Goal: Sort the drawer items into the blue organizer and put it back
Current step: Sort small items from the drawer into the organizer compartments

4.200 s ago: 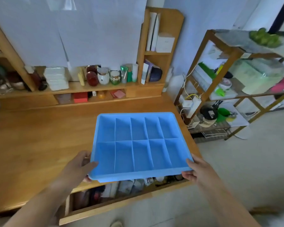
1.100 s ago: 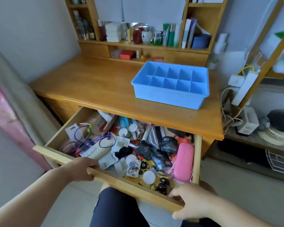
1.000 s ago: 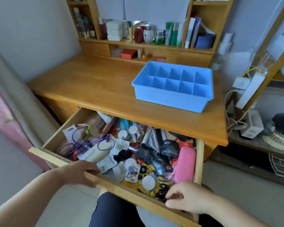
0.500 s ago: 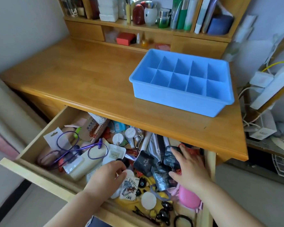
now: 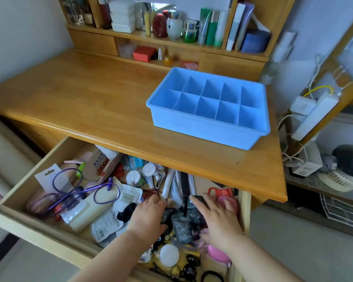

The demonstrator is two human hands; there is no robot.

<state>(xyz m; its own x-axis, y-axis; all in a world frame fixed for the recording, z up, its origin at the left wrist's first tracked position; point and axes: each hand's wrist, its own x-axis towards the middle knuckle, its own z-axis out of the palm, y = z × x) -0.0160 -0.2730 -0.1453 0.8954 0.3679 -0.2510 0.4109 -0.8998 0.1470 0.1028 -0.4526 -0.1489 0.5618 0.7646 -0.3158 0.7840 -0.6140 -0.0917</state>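
Note:
The blue organizer (image 5: 208, 128), its several compartments bare, stands on the right part of the wooden desk (image 5: 86, 98). Below it the open drawer (image 5: 39, 231) is crammed with small items. My left hand (image 5: 149, 214) lies palm down on black sachets (image 5: 180, 224) in the middle, its fingertips near a red string and hidden from me. My right hand (image 5: 218, 216) is spread over another black sachet and the pink case (image 5: 218, 254) at the drawer's right side; nothing is lifted.
In the drawer's left half lie a purple cord (image 5: 75, 192), a white bottle (image 5: 94, 206) and white pouches; a round white lid (image 5: 169, 255) and black hair ties (image 5: 212, 276) lie at the front. Shelves with bottles stand behind the desk, a wire-strewn rack at right.
The organizer was set on the desk and the drawer pulled out. Both hands left the drawer's front edge and moved in onto the black sachets; the left hand shifted farther right and back.

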